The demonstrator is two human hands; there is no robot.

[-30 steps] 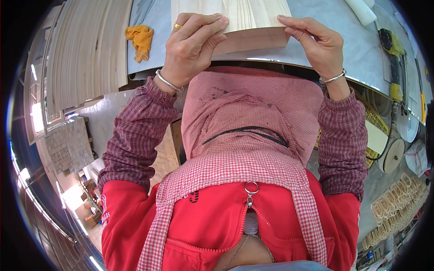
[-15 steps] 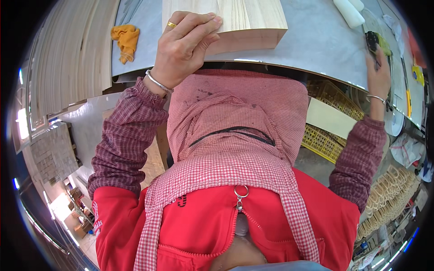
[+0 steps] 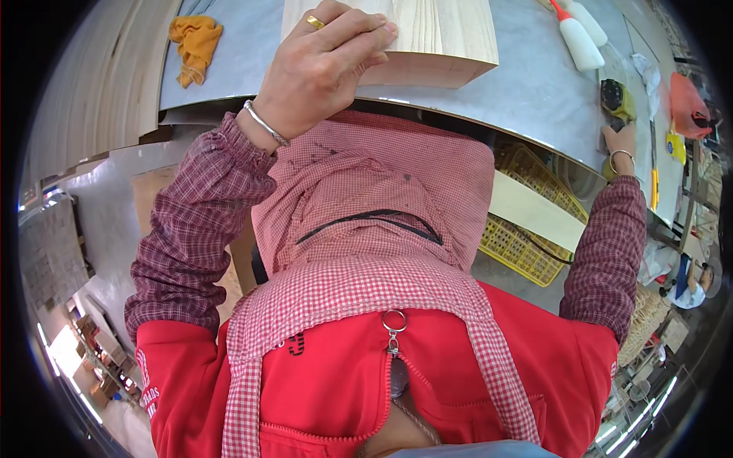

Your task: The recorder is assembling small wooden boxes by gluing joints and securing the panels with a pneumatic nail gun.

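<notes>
Closest in: one red jacket under one checked apron (image 3: 359, 298), two plaid sleeves running up toward the bench.

Below the bench edge, on the right: one yellow basket (image 3: 527, 248), one pale board (image 3: 534, 214) lying across it.

At the near edge of the grey table (image 3: 527, 91): left hand (image 3: 321, 72) laid palm-down on the wooden block (image 3: 439, 34), fingers spread and curled lightly over its top face, pressing rather than clenching. One ring, one bracelet on that side. Block flat on the table, near edge close to the table's rim, straight ahead of the body.

Further right: right hand (image 3: 620, 141) stretched out to a yellow-green power tool (image 3: 617, 99) on the table, touching its near end. Impossible to tell whether those fingers are closed around it. One bracelet there too.

Farthest: one orange cloth (image 3: 195, 46) crumpled at the left, two white bottles (image 3: 579, 40) at the top right.

Step in hand, as a judgement: steadying the block with one hand while reaching for the tool with the other. Bringing the tool across calls for a firm hold on its body and a steady press on the block.
</notes>
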